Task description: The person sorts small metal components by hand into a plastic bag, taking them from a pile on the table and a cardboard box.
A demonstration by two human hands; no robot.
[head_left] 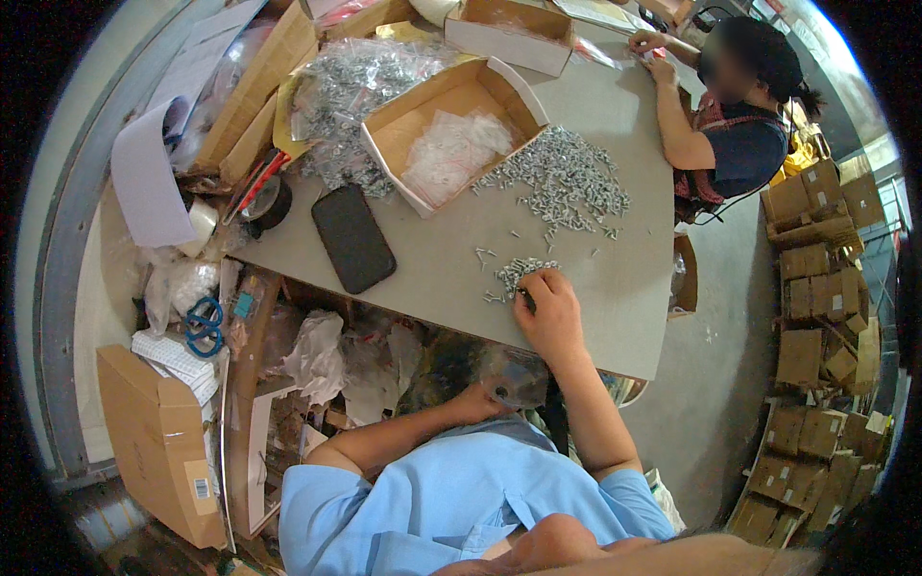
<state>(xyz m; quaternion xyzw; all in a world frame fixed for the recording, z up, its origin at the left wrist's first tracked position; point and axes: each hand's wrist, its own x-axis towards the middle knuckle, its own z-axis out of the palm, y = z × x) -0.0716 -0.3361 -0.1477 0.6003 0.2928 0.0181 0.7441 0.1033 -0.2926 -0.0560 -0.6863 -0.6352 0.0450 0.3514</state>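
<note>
On the grey table [629,317], my right hand [550,309] reaches over a small heap of silver screws [519,273] near the front edge. Its fingers are curled down onto the screws, and the fingertips are partly hidden. Below the table edge, close to my body, my left hand [477,404] is closed on a clear plastic bag [516,376]. What the bag holds, if anything, is hard to make out. Beyond the small heap spreads a larger pile of loose screws [574,182]. A few single screws lie between the two.
An open carton [392,175] holds small clear bags [456,152]. A black phone-shaped slab [353,238], black tape roll [267,204] and a mass of bagged hardware [351,91] lie left. Blue-handled scissors [204,326] hang lower left. A co-worker [744,144] sits at the far right side.
</note>
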